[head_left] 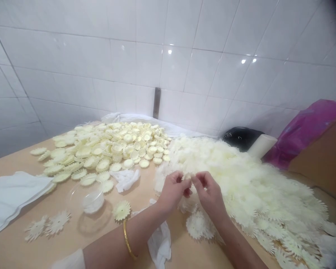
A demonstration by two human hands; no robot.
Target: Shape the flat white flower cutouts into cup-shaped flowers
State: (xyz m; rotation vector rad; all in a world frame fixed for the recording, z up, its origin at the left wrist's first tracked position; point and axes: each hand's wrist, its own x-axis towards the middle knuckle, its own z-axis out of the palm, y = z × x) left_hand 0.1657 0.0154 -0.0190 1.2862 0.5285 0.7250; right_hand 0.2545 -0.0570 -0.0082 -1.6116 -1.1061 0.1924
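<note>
My left hand [175,188] and my right hand [210,192] meet at the fingertips in front of the right-hand pile, both pinched closed. Between them is a small pale flower cut-out [188,175], mostly hidden by the fingers. Just below and behind the hands lie thin, whitish cut-outs with toothed edges [200,225]. A large heap of similar thin, frilly cut-outs [252,183] spreads to the right. Left of my left forearm, one yellowish toothed flower disc [121,210] rests on the table beside a clear plastic bowl [93,203] holding something white.
Many cupped yellowish flower discs [100,149] are heaped at the back left. A white cloth stack [14,198], two flat cut-outs [57,223] and crumpled white cloths [125,180] lie on the tan table. A white roll [262,145], black bag [239,137] and pink plastic bag [305,130] stand back right.
</note>
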